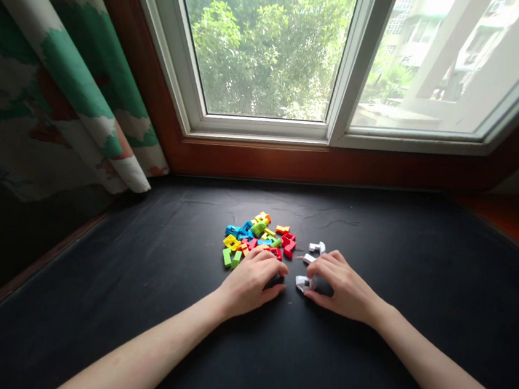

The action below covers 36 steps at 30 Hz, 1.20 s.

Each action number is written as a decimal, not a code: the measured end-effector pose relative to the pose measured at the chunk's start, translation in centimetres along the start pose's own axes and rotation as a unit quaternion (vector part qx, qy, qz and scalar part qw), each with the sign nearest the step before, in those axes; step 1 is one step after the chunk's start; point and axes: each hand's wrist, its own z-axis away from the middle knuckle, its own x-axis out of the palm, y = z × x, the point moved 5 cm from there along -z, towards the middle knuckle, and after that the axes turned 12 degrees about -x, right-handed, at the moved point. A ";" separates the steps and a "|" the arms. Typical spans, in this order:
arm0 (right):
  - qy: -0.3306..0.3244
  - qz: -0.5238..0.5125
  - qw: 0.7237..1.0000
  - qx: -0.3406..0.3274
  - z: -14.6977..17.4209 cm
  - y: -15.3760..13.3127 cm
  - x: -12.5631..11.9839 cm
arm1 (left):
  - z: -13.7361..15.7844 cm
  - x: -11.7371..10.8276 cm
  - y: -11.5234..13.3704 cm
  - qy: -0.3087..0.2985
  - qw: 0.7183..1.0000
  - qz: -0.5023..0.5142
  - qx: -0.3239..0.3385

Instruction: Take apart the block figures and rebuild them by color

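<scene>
A pile of small coloured plastic toy pieces (246, 235) in blue, yellow, green, orange and red lies on the black surface. My left hand (253, 282) rests at the pile's near right edge, its thumb and fingers apart with nothing between them. To the right, my right hand (342, 287) is closed on a white toy piece (302, 284), held between thumb and fingertips. Two more white pieces lie just beyond that hand: one with a rounded end (317, 247) and a small block (309, 258) partly near the fingers.
The black tabletop (156, 332) runs back to a wooden sill (263, 161) under a white-framed window (257, 130). A patterned curtain (85, 89) hangs at the left, down to the table's far left edge.
</scene>
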 end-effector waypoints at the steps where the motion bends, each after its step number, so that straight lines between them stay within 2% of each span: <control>1: 0.002 0.003 1.000 0.006 0.1 0.3 -0.4 | 0.0 0.0 0.0 0.001 1.000 0.001 0.001; 7: -0.020 0.010 1.000 0.015 0.6 1.6 -1.4 | 0.0 0.0 0.0 0.004 1.000 0.004 0.008; 10: 0.007 0.035 0.999 0.020 0.9 2.1 -1.6 | 0.0 -0.1 0.1 0.007 1.000 0.001 0.011; 15: 0.077 0.103 0.985 0.114 1.9 4.0 -1.6 | 0.0 -0.2 0.2 0.005 1.000 0.002 0.016; 21: 0.045 0.064 0.981 0.180 2.5 5.3 -0.2 | 0.0 -0.1 0.3 0.009 1.000 -0.001 0.024; 26: 0.021 0.026 0.986 0.165 2.2 4.9 0.1 | 0.0 -0.1 0.3 0.012 1.000 0.003 0.024; 36: 0.024 0.016 0.990 0.138 2.2 4.7 0.2 | 0.0 -0.2 0.3 0.015 0.999 0.002 0.032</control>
